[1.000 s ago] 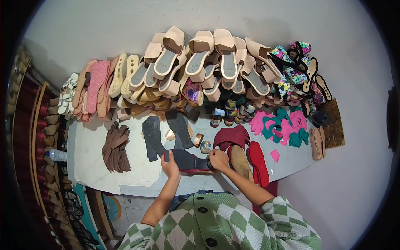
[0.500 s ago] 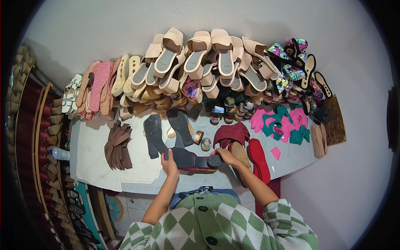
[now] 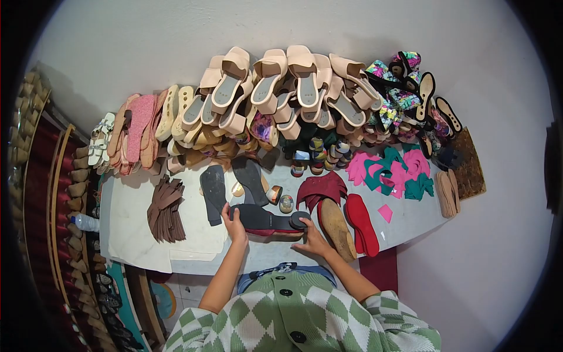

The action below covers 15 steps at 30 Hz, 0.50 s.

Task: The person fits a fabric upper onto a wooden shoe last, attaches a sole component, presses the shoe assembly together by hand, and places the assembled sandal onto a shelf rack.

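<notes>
Both hands clamp the black sole [image 3: 267, 220]: the left hand [image 3: 234, 222] at its toe end, the right hand [image 3: 311, 239] at its heel end. The sole lies on a red shoe [image 3: 275, 233], just left of the tan sole [image 3: 337, 227] on the table [image 3: 129, 229].

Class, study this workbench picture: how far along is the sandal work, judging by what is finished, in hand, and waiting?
Done: rows of finished beige sandals are stacked at the back. In hand: the left hand and right hand press a dark sole onto a red shoe bottom at the table edge. Left: two loose dark soles, brown cut pieces and a red sole lie unassembled.
</notes>
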Tool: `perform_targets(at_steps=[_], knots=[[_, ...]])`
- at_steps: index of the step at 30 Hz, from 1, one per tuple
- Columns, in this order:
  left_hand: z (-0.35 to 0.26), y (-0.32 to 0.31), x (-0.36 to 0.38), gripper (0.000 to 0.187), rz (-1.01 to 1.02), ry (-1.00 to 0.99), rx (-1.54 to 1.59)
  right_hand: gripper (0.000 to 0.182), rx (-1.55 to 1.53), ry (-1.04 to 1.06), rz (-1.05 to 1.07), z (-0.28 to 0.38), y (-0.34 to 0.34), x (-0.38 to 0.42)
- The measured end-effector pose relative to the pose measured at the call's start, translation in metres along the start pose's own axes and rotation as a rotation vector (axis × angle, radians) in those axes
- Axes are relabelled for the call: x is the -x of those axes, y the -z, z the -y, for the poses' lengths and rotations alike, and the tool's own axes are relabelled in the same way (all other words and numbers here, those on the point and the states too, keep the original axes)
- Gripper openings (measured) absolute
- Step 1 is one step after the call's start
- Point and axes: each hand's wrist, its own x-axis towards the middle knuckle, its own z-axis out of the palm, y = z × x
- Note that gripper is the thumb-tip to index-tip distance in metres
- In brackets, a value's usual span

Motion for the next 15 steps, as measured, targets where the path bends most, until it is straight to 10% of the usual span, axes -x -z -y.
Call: perform_targets(at_steps=[15], knots=[[-0.013,0.033,0.005,0.029,0.332,0.155,0.243,0.054,-0.074,-0.081,-0.067,0.038,0.011,-0.014]])
